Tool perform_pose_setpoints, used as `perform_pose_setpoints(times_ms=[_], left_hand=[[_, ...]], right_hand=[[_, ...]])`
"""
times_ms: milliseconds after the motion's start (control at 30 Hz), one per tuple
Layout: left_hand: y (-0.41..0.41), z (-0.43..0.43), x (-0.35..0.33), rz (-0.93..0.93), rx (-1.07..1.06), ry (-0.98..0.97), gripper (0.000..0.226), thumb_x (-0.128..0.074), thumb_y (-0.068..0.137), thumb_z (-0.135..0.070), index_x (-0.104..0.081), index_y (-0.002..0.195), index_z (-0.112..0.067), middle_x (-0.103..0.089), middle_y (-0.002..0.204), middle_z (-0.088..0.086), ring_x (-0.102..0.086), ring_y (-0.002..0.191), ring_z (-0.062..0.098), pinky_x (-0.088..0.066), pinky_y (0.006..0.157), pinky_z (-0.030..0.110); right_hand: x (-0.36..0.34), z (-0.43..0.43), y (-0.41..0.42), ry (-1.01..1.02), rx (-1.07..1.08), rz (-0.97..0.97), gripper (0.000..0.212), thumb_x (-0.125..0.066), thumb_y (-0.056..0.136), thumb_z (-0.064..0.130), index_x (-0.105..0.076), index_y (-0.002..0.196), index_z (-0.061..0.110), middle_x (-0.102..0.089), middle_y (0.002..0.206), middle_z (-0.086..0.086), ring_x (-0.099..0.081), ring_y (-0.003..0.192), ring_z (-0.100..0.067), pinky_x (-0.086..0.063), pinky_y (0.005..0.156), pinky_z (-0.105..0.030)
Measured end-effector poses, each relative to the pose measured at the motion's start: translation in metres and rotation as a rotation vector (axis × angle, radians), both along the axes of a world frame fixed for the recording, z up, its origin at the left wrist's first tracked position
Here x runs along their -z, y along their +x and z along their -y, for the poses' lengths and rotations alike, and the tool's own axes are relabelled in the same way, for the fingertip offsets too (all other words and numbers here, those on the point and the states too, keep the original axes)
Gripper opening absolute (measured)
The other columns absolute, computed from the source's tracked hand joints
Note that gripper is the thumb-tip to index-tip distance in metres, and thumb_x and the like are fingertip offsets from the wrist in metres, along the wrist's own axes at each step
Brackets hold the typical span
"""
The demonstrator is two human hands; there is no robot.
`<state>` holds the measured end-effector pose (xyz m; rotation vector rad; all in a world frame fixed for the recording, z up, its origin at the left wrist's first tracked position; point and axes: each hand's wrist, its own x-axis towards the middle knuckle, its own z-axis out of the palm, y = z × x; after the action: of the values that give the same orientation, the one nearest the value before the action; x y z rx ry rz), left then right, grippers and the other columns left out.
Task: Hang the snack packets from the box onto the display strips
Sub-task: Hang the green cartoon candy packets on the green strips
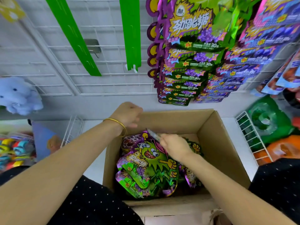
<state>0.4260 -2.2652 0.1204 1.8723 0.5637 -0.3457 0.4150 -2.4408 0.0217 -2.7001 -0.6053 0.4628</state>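
Head view: right hand (176, 147) is inside the box (219, 143), fingers curled and pinching the upper edge of one packet (153, 135). Grip is narrow, closed on that edge. The pinched edge sticks out just left of the fingertips and is tilted up off the pile.

Loose packets (146, 169) lie directly below and to the near side of the grip, overlapping on the box floor. They are green and purple with a cartoon figure printed on them.

Left hand (129, 114) is above and left of the grip, at the far-left rim of the box. Its fingers are curled; whether they hold the rim cannot be told. A bangle (121, 126) sits on that wrist.

Two green strips (130, 33) hang bare on the wire grid (105, 78), well above and left of the grip. Hung packets (190, 46) fill a column above and right of the grip, overlapping downward to just above the far wall of the box.

A blue plush toy (17, 95) sits far left of the grip.
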Motion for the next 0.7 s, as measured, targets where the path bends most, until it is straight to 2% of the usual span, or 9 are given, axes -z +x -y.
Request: perform_pose_setpoints(times_ms=[67,133,200,333,400,433,500,567,700], left_hand=[[-0.002,-0.001,0.010,-0.320,-0.143,-0.266,0.062,-0.050,0.090,-0.044,-0.037,0.136,-0.005,-0.051,0.128,0.022,-0.059,0.104,0.032,-0.055,0.080,0.038],[-0.005,0.000,0.018,-0.545,-0.214,-0.571,0.087,-0.048,0.085,-0.058,-0.026,0.139,0.008,-0.045,0.134,0.029,-0.054,0.115,0.038,-0.049,0.094,0.041],[-0.010,0.006,0.024,-0.600,-0.191,-0.744,0.081,-0.052,0.085,-0.052,-0.038,0.126,0.016,-0.056,0.118,0.031,-0.059,0.107,0.038,-0.051,0.090,0.041],[-0.009,0.012,0.031,-0.492,-0.085,-0.643,0.014,-0.051,0.089,-0.002,-0.055,0.101,0.004,-0.065,0.092,0.018,-0.065,0.089,0.029,-0.057,0.063,0.034],[-0.011,0.007,0.038,-0.475,0.042,-0.522,0.019,-0.049,0.089,0.003,-0.055,0.106,-0.003,-0.063,0.098,0.013,-0.066,0.081,0.024,-0.057,0.066,0.036],[-0.013,0.006,0.040,-0.469,0.131,-0.485,0.025,-0.049,0.089,0.003,-0.055,0.112,-0.006,-0.062,0.105,0.012,-0.065,0.083,0.024,-0.055,0.071,0.039],[-0.018,0.005,0.042,-0.438,0.285,-0.414,0.035,-0.052,0.087,0.006,-0.056,0.116,-0.013,-0.062,0.113,0.008,-0.062,0.095,0.024,-0.052,0.084,0.042],[-0.021,0.004,0.043,-0.370,0.365,-0.355,0.046,-0.056,0.084,0.007,-0.054,0.122,-0.018,-0.058,0.125,0.005,-0.054,0.114,0.024,-0.041,0.101,0.045],[-0.019,0.002,0.044,-0.242,0.356,-0.369,0.049,-0.050,0.084,0.015,-0.051,0.126,-0.011,-0.061,0.121,0.012,-0.057,0.112,0.028,-0.046,0.097,0.039]], right_hand=[[-0.024,0.021,0.003,0.103,0.002,0.065,0.029,-0.035,0.099,0.025,-0.056,0.118,0.017,-0.064,0.110,-0.011,-0.060,0.099,-0.033,-0.046,0.077,-0.037],[-0.041,0.031,0.001,0.233,-0.050,0.106,0.035,-0.036,0.099,0.028,-0.052,0.129,0.023,-0.062,0.121,-0.005,-0.058,0.107,-0.028,-0.048,0.085,-0.040],[-0.053,0.031,-0.003,0.330,-0.133,0.064,0.039,-0.034,0.097,0.033,-0.050,0.132,0.024,-0.060,0.126,-0.003,-0.057,0.112,-0.024,-0.047,0.089,-0.042],[-0.062,0.035,-0.007,0.465,-0.165,-0.194,0.046,-0.035,0.095,0.049,-0.054,0.128,0.024,-0.057,0.131,0.005,-0.051,0.119,-0.008,-0.039,0.100,-0.026],[-0.067,0.043,-0.003,0.632,0.066,-0.333,0.047,-0.037,0.092,0.050,-0.056,0.126,0.023,-0.055,0.132,0.005,-0.050,0.120,-0.006,-0.036,0.100,-0.022],[-0.068,0.047,0.001,0.640,0.184,-0.291,0.044,-0.039,0.094,0.044,-0.055,0.126,0.019,-0.055,0.132,0.001,-0.050,0.121,-0.010,-0.035,0.099,-0.021],[-0.064,0.055,0.012,0.476,0.327,-0.159,0.042,-0.041,0.098,0.032,-0.051,0.130,0.007,-0.053,0.133,-0.010,-0.047,0.124,-0.022,-0.033,0.098,-0.027],[-0.059,0.058,0.020,0.393,0.435,-0.185,0.042,-0.042,0.098,0.031,-0.048,0.129,0.003,-0.052,0.131,-0.015,-0.047,0.122,-0.028,-0.035,0.094,-0.029],[-0.052,0.064,0.030,0.740,0.625,-0.256,0.018,-0.055,0.093,0.018,-0.063,0.104,0.006,-0.064,0.103,-0.009,-0.057,0.097,-0.025,-0.044,0.085,-0.036]])
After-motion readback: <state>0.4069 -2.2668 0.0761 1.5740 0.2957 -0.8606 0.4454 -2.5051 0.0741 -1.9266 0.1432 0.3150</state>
